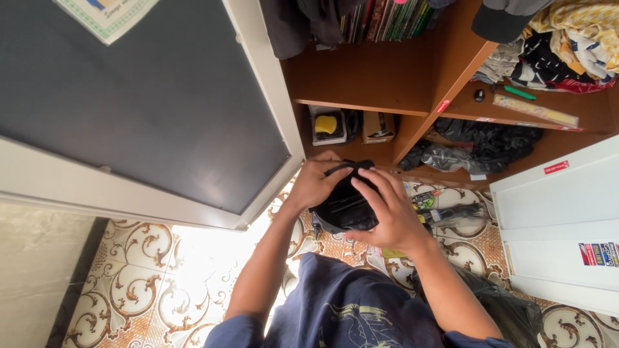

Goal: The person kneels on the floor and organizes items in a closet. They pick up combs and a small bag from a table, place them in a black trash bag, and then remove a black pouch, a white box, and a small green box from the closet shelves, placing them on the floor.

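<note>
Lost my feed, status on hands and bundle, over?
Left hand and right hand both gripping black bundle. Held above tiled floor, before wooden shelf. Nothing between.

red shelf-edge label [442, 106], colourful cabinet sticker [598, 254]

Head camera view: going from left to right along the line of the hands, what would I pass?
Dark glass door panel → left hand → black bag → right hand → white cabinet door.
</note>
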